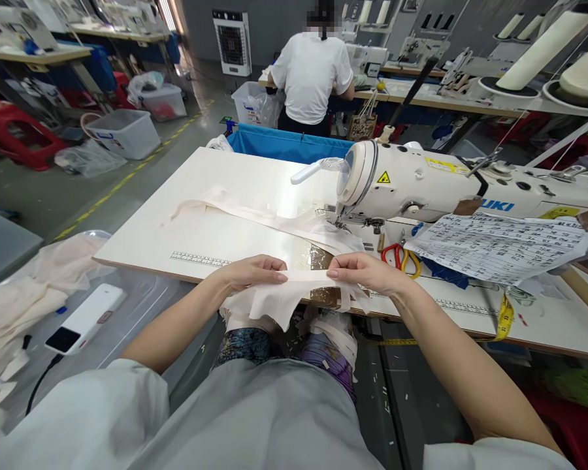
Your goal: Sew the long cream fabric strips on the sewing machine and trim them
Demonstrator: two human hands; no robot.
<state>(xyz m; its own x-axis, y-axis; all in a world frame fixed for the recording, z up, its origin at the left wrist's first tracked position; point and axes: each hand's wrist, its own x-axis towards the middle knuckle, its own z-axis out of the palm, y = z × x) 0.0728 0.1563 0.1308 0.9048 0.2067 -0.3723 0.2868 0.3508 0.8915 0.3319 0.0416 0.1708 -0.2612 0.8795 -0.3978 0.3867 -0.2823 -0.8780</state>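
Between my two hands a pale pink fabric piece [284, 294] is stretched along its top edge, in front of the table's near edge. My left hand [257, 273] pinches one end of that edge, thumb on top. The other end is pinched by my right hand [353, 270]. Below, the fabric hangs loosely over my lap. Behind it, a longer pale strip of fabric [269, 219] lies across the white sewing table [142, 222] and runs to the needle area of the sewing machine [402, 176].
Right of the needle lie red-handled scissors [394, 253] and a yellow tape measure [506, 316]. A written paper sheet [500, 245] hangs on the machine. At left, a white device with a dark screen [85, 320] rests on a plastic bin lid. A person [313, 78] sits ahead.
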